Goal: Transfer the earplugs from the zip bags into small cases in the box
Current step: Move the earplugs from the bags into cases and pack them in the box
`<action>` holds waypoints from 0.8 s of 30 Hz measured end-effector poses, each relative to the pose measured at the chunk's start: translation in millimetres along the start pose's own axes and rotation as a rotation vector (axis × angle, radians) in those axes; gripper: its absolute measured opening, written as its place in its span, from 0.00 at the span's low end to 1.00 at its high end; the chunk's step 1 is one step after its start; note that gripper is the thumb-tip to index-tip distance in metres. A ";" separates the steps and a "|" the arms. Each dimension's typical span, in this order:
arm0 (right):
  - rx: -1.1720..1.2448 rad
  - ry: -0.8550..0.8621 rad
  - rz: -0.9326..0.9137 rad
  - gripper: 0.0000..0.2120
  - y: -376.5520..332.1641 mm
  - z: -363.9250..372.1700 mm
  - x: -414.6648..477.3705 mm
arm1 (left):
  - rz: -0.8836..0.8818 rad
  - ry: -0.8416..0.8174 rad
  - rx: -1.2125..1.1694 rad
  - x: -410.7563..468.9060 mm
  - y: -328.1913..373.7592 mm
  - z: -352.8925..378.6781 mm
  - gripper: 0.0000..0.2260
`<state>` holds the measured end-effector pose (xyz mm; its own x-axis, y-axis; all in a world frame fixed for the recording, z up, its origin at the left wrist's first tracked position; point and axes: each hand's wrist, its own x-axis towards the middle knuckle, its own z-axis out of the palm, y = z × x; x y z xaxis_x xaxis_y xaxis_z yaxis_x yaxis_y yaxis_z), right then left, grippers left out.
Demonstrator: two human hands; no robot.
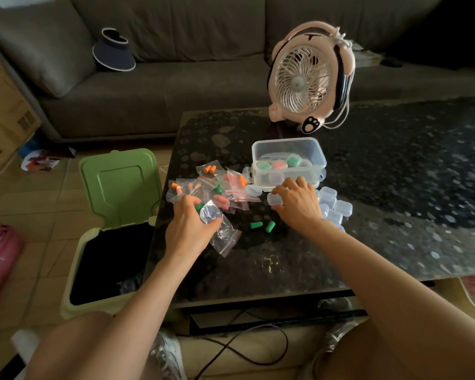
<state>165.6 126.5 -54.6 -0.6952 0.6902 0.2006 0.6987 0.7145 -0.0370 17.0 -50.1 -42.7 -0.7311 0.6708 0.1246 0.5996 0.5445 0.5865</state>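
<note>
At the near side of the dark, speckled tabletop (368, 242), the left grip (188, 229) is seen curled round a crumpled clear zip bag (222, 234), which is pinched between thumb and fingers and trails onto the surface towards the near edge. Just beside it, two loose green earplugs (256, 225) are laid on the tabletop between the two forearms. A little farther on, the right grip (296, 204) is held palm down with its fingers spread and bent; a small clear case (273, 199) is pinched between its thumb and forefinger. A cluster of further clear cases (332, 205) is heaped to the right of that grip, partly hidden under it. Beyond the left grip, a pile of zip bags (220, 185) holding orange, green and pink earplugs is spread out. Behind these, the clear plastic box (288, 163) is set upright, with closed cases of green, pink and purple contents seen inside. On the floor to the left, a green bin (115, 215) is stood with its lid raised. Farther back on the tabletop a pink fan (307, 78) is placed, and a grey sofa (176, 86) is seen behind it.
</note>
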 end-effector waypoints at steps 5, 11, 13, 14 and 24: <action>-0.003 -0.006 -0.012 0.19 2.5 3.7 -2.0 | 0.109 0.097 -0.054 -3.0 8.0 -0.1 0.16; -0.003 -0.030 -0.034 0.20 -2.7 1.2 -3.6 | 0.212 0.221 -0.077 -5.6 11.8 -1.3 0.14; 0.031 -0.044 -0.037 0.18 -4.7 1.1 -4.0 | 0.271 0.237 -0.090 -4.5 9.9 1.8 0.16; 0.045 -0.051 -0.034 0.17 -5.3 1.5 -4.0 | 0.292 0.233 -0.098 -4.0 9.4 3.1 0.17; 1.003 -0.084 -0.101 0.18 -27.8 -44.1 -13.8 | -0.041 -0.339 -0.778 -6.3 26.1 4.5 0.12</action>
<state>163.2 92.0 -13.2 -0.7802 0.5990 0.1802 0.1982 0.5100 -0.8370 38.7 -37.8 -31.8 -0.5356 0.8404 -0.0825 0.0890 0.1533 0.9842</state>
